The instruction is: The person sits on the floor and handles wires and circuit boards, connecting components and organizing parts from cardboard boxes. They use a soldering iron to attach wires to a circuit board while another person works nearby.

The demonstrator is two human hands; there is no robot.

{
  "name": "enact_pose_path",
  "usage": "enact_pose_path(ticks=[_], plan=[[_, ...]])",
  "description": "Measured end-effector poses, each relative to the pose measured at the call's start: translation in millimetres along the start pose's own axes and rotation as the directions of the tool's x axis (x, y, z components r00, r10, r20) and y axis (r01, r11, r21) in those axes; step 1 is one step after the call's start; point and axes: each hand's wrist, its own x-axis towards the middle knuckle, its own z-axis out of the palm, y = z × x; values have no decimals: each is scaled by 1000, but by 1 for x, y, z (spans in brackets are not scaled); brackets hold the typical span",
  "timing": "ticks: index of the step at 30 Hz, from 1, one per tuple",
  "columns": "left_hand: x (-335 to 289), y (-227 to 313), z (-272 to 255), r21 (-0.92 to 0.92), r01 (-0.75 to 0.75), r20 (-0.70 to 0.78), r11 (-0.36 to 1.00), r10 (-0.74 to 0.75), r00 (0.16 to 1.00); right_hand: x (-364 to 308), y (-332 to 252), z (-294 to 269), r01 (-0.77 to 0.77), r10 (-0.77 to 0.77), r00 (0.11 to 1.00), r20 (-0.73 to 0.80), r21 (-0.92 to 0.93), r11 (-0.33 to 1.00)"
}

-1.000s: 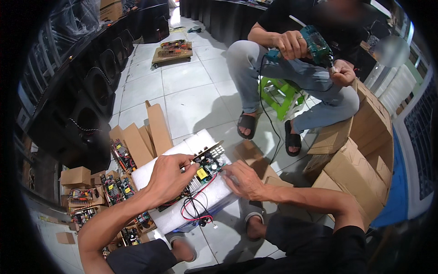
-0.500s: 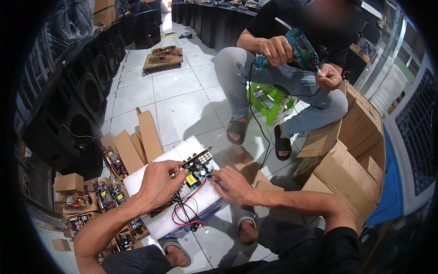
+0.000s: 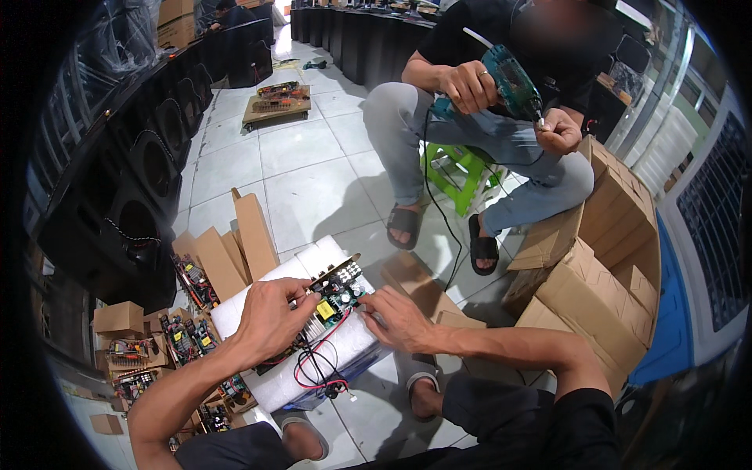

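At your far left, black loudspeaker cabinets point(image 3: 145, 168) line the wall, and below them open cardboard boxes point(image 3: 211, 262) hold more circuit boards point(image 3: 188, 282) on the tiled floor point(image 3: 301, 168). Your left hand point(image 3: 270, 317) rests on the near end of a circuit board point(image 3: 333, 298), its fingers curled together and pinching the board's edge beside a yellow component. The board lies on a white foam block point(image 3: 313, 352) set across your lap, in the lower middle of the view, with red and black wires point(image 3: 317, 368) looping off its near side. Your right hand point(image 3: 395, 317) comes in from the other side, fingers drawn together and pressing at the board's right edge; whether it grips anything small there cannot be told. Behind, a second person sits on a green stool point(image 3: 462, 168), both hands closed on a teal power drill point(image 3: 513, 82). At your right, brown cartons point(image 3: 607, 274) stand stacked against a blue floor strip.
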Motion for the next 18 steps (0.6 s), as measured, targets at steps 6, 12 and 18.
enact_pose_path(ticks=[6,12,18], plan=[[0,-1,0,-7,-5,-5,1000,5,1000,0,0,1,-5,5,1000,8,-10,1000],[0,-2,1,-7,-25,-15,1000,25,1000,1,-1,0,-4,4,1000,3,-7,1000],[-1,0,0,1,-12,-10,1000,12,1000,1,-1,1,-2,2,1000,7,-12,1000]])
